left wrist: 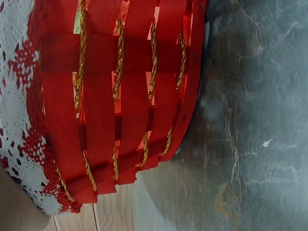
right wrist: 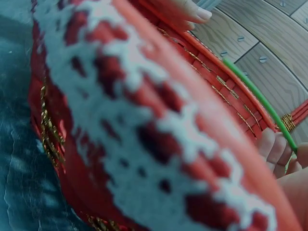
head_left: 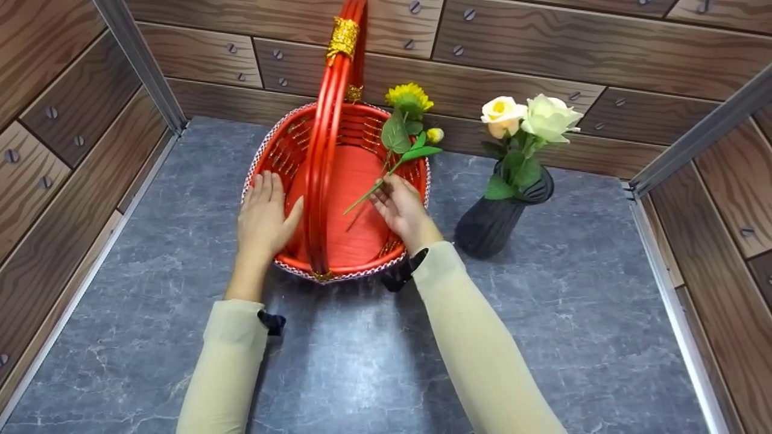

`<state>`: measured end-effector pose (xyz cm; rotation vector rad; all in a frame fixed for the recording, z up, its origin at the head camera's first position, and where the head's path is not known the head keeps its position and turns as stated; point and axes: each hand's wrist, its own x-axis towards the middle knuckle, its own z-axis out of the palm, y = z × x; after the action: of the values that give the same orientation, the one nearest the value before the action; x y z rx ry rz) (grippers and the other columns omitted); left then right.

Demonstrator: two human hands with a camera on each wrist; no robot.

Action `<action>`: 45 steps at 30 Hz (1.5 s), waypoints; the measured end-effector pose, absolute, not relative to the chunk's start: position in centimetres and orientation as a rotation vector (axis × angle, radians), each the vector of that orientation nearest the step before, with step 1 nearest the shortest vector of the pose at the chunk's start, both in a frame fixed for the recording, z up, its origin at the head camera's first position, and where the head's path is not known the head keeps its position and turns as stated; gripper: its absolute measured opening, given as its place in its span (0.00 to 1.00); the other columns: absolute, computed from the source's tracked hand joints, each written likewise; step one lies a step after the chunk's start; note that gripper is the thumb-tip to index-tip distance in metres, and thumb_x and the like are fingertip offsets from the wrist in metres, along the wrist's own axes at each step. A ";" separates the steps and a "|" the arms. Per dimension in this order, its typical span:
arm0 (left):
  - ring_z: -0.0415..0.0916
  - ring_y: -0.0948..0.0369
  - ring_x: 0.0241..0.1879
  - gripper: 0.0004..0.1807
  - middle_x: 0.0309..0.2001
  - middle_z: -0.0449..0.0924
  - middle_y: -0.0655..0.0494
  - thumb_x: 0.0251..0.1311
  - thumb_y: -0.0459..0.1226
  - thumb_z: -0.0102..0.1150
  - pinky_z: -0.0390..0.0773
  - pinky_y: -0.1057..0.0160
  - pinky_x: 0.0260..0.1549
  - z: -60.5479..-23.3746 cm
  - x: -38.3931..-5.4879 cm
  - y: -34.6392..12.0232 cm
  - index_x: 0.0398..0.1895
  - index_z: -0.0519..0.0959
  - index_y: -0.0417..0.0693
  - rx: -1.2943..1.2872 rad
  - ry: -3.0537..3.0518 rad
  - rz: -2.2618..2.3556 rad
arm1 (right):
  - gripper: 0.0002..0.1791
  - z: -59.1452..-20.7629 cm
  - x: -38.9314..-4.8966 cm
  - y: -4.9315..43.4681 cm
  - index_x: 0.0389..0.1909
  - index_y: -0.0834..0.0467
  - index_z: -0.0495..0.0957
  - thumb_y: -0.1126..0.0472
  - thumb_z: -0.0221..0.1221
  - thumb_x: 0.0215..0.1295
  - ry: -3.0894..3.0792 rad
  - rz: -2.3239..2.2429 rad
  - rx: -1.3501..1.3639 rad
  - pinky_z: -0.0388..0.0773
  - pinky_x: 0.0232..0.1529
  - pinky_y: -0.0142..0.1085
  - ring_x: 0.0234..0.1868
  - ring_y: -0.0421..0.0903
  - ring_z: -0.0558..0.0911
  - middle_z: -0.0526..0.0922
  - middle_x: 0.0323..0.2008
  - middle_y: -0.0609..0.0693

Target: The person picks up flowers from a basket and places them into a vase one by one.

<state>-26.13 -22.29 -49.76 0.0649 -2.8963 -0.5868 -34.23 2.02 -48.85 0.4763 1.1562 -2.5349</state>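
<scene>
A red woven basket [head_left: 356, 235] with a tall arched handle [head_left: 319, 163] stands before me. My left hand [head_left: 262, 214] rests on its left rim, fingers straight and thumb spread toward the handle. In the left wrist view, part of that hand [left wrist: 19, 211] shows at the lower left beside the lace trim [left wrist: 19, 144]. Over the basket's right side, my right hand [head_left: 401, 208] pinches the green stem of an artificial sunflower [head_left: 410, 99]. The flower head leans toward the back wall, with leaves and a small yellow bud [head_left: 435, 135] below it. The stem [right wrist: 262, 98] also crosses the right wrist view.
To the right, a dark ribbed vase [head_left: 491, 226] holds a peach rose [head_left: 502, 114] and a whitish rose [head_left: 550, 117]. Wood-patterned walls [head_left: 543, 54] with metal edge strips enclose the grey marbled floor [head_left: 573, 313] at the back and both sides.
</scene>
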 end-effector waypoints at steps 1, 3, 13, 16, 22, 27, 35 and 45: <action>0.42 0.44 0.79 0.44 0.77 0.51 0.36 0.72 0.59 0.38 0.42 0.48 0.77 -49.8 -26.1 -22.3 0.76 0.53 0.33 0.066 -2.899 -0.588 | 0.11 -48.8 -34.1 2.0 0.30 0.57 0.72 0.66 0.49 0.74 1.163 -2.534 0.465 0.79 0.39 0.35 0.32 0.44 0.75 0.77 0.29 0.49; 0.41 0.44 0.79 0.44 0.77 0.50 0.36 0.72 0.59 0.38 0.42 0.48 0.77 -49.8 -26.1 -22.3 0.76 0.53 0.33 0.065 -2.903 -0.592 | 0.10 -48.8 -34.0 2.1 0.29 0.56 0.72 0.67 0.49 0.73 1.177 -2.534 0.441 0.79 0.38 0.34 0.32 0.44 0.75 0.76 0.29 0.49; 0.41 0.43 0.79 0.43 0.77 0.48 0.36 0.73 0.58 0.37 0.41 0.47 0.77 -49.8 -26.2 -22.5 0.76 0.52 0.32 0.059 -2.917 -0.582 | 0.03 -48.4 -33.8 2.2 0.36 0.58 0.71 0.67 0.51 0.72 1.212 -2.571 0.355 0.78 0.36 0.33 0.31 0.43 0.75 0.76 0.30 0.49; 0.41 0.43 0.79 0.43 0.77 0.49 0.36 0.73 0.58 0.37 0.41 0.47 0.77 -49.8 -26.2 -22.5 0.76 0.53 0.32 0.059 -2.917 -0.574 | 0.01 -48.0 -33.6 2.4 0.40 0.58 0.70 0.66 0.50 0.73 1.242 -2.554 0.369 0.79 0.37 0.33 0.32 0.43 0.76 0.76 0.31 0.49; 0.43 0.42 0.78 0.42 0.77 0.51 0.34 0.72 0.56 0.39 0.43 0.47 0.77 -49.7 -26.2 -22.6 0.76 0.54 0.31 0.056 -2.904 -0.550 | 0.03 -47.2 -33.0 2.8 0.43 0.56 0.71 0.66 0.49 0.75 1.290 -2.542 0.324 0.80 0.37 0.34 0.32 0.43 0.76 0.77 0.31 0.48; 0.45 0.42 0.78 0.42 0.76 0.52 0.33 0.72 0.55 0.40 0.44 0.47 0.76 -49.8 -26.2 -22.5 0.75 0.54 0.30 0.041 -2.888 -0.532 | 0.05 -46.8 -32.1 3.8 0.41 0.55 0.70 0.68 0.50 0.73 1.287 -2.557 0.268 0.81 0.36 0.35 0.30 0.43 0.77 0.78 0.30 0.48; 0.42 0.43 0.78 0.42 0.77 0.50 0.34 0.73 0.56 0.38 0.42 0.47 0.77 -49.9 -26.2 -22.4 0.76 0.53 0.31 0.045 -2.907 -0.545 | 0.05 -45.9 -31.0 5.7 0.40 0.55 0.70 0.69 0.51 0.71 1.333 -2.572 0.243 0.81 0.35 0.35 0.30 0.43 0.77 0.78 0.31 0.49; 0.41 0.43 0.78 0.42 0.77 0.49 0.35 0.74 0.56 0.38 0.41 0.47 0.77 -49.9 -26.2 -22.4 0.76 0.51 0.31 0.051 -2.912 -0.570 | 0.04 -45.3 -30.2 7.9 0.39 0.56 0.68 0.69 0.50 0.72 1.415 -2.577 0.175 0.82 0.30 0.33 0.27 0.41 0.78 0.78 0.30 0.50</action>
<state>-26.25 -22.44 -49.88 0.0514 -2.9119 -0.5703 -30.19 7.92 -45.26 0.1746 1.4149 -2.5766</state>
